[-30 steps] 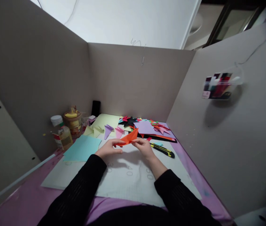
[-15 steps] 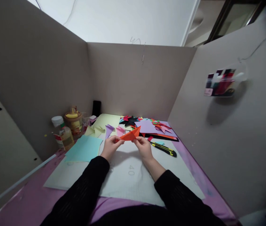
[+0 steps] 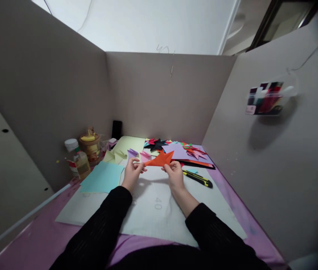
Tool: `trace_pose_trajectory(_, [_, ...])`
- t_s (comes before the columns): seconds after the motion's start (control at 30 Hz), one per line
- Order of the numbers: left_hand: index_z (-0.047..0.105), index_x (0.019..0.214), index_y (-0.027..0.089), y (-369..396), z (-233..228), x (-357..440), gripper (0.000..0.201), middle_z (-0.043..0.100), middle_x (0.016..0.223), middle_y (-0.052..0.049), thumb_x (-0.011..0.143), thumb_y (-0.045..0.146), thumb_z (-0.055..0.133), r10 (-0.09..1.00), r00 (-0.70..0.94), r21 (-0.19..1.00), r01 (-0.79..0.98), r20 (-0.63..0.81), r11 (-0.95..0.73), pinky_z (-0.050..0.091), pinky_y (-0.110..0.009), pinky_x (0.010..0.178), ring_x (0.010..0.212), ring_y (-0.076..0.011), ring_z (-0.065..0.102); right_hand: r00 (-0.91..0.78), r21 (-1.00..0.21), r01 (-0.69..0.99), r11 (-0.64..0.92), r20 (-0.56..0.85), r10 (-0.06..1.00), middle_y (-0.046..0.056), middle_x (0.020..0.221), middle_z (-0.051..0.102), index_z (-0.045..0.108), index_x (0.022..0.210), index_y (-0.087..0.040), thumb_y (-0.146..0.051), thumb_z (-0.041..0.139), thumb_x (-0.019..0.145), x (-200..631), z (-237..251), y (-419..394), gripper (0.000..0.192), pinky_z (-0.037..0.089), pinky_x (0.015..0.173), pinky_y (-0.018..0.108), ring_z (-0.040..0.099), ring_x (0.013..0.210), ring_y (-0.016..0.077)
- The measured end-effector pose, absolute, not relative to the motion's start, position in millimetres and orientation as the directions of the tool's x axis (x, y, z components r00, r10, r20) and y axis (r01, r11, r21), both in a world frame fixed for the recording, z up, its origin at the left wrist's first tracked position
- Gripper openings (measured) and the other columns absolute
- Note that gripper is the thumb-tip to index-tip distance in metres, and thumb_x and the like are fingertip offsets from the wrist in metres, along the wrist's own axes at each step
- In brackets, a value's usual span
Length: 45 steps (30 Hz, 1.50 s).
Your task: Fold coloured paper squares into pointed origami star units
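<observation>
Purple-covered bench (image 3: 29,240) carries a white mat (image 3: 147,225), light-blue paper (image 3: 101,178) on its left part. Left hand (image 3: 131,175) and right hand (image 3: 175,176) above mat, each grip clamped on the orange folded paper (image 3: 160,159), left at its narrow end, right at its lower edge. Yellow-black cutter (image 3: 198,178) lies just right of right hand.

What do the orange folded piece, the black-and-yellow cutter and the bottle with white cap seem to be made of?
Orange folded piece: matte paper, it seems; thin, with crisp creases.
Cutter: probably a smooth plastic handle, from its bold two-colour look.
Bottle: clear glass or plastic; yellowish contents show through.
Cap: probably plastic, opaque white.
</observation>
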State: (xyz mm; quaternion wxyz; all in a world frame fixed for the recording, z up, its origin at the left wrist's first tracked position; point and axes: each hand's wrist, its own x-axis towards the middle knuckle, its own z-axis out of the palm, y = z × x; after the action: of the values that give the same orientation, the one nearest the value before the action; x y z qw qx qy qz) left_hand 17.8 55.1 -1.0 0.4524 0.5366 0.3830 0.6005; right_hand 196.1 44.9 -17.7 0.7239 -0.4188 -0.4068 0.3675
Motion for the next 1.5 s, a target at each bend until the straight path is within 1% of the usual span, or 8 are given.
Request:
trace_pose_trajectory(0.17, [0.043,0.098,0.019,58,-2,13,0.035,0.066,0.082,-0.006,0.077,0.041,0.06,0.931,-0.085,0.927,-0.092,0.356,-0.363,0.047,-0.03,0.068,0.078,-0.0192,0.065,0.391,-0.914,-0.16,0.372,0.287,0.874,-0.008,0.059,0.051,0.04,0.078,-0.022,-0.033,0.066,0.068,202,-18,47,0.03,0.044,0.058,0.025,0.063,0.058,0.0145])
trace_pose_trajectory(0.33, [0.043,0.119,0.02,47,2,16,0.063,0.059,0.114,-0.012,0.065,0.032,0.073,0.898,0.116,0.902,0.027,0.425,-0.43,0.04,-0.036,0.09,0.106,-0.0224,0.056,0.125,-0.936,-0.062,0.347,0.337,0.933,-0.007,0.059,0.048,0.041,0.076,-0.021,-0.028,0.063,0.07,193,-12,36,0.024,0.041,0.055,0.024,0.056,0.054,0.0123])
trace_pose_trajectory(0.47, [0.037,0.126,0.018,44,3,19,0.069,0.065,0.089,-0.007,0.067,0.032,0.071,0.91,0.327,0.967,-0.114,0.254,-0.229,0.046,-0.032,0.074,0.081,-0.0194,0.063,-0.005,-0.93,0.024,0.366,0.366,0.93,-0.008,0.059,0.043,0.042,0.076,-0.021,-0.027,0.059,0.073,187,-12,30,0.018,0.034,0.05,0.022,0.044,0.05,0.0092])
trace_pose_trajectory(0.67, [0.049,0.114,0.015,48,0,19,0.058,0.062,0.064,0.001,0.064,0.03,0.074,0.939,0.29,0.983,-0.076,0.185,-0.17,0.043,-0.024,0.058,0.059,-0.0147,0.06,-0.021,-0.936,0.045,0.348,0.347,0.938,-0.008,0.058,0.044,0.044,0.085,-0.022,-0.027,0.061,0.071,185,-10,27,0.023,0.034,0.05,0.021,0.043,0.05,0.0094])
trace_pose_trajectory(0.87, [0.051,0.106,0.014,48,6,17,0.054,0.063,0.062,0.0,0.063,0.036,0.075,0.954,0.272,0.986,-0.14,0.129,-0.094,0.042,-0.023,0.054,0.057,-0.016,0.061,-0.034,-0.963,-0.142,0.228,0.235,0.971,-0.005,0.059,0.055,0.047,0.088,-0.022,-0.035,0.068,0.065,186,-10,31,0.034,0.041,0.054,0.024,0.052,0.053,0.0124])
trace_pose_trajectory(1.07, [0.052,0.102,0.014,48,6,21,0.052,0.065,0.066,-0.002,0.062,0.038,0.075,0.949,0.286,0.98,-0.181,0.132,-0.082,0.044,-0.024,0.056,0.06,-0.0167,0.062,-0.109,-0.976,-0.034,0.215,0.217,0.97,-0.005,0.047,0.045,0.047,0.056,-0.018,-0.041,0.061,0.072,186,-12,31,0.032,0.03,0.045,0.021,0.038,0.043,0.0078])
trace_pose_trajectory(1.27, [0.047,0.107,0.016,44,-2,30,0.057,0.065,0.081,-0.005,0.061,0.032,0.076,0.954,0.265,0.967,-0.244,0.143,-0.077,0.048,-0.027,0.064,0.071,-0.0172,0.063,0.001,-0.956,0.147,0.253,0.256,0.967,-0.006,0.048,0.043,0.045,0.053,-0.018,-0.032,0.059,0.069,182,-13,30,0.025,0.03,0.047,0.022,0.037,0.047,0.009])
trace_pose_trajectory(1.5, [0.052,0.089,0.016,48,-5,31,0.04,0.063,0.077,-0.003,0.06,0.029,0.077,0.975,0.16,0.939,-0.33,0.154,-0.094,0.046,-0.025,0.061,0.065,-0.0139,0.061,-0.023,-0.955,0.168,0.243,0.243,0.97,-0.005,0.05,0.044,0.046,0.054,-0.018,-0.031,0.058,0.069,173,-16,28,0.024,0.032,0.049,0.022,0.038,0.049,0.0093])
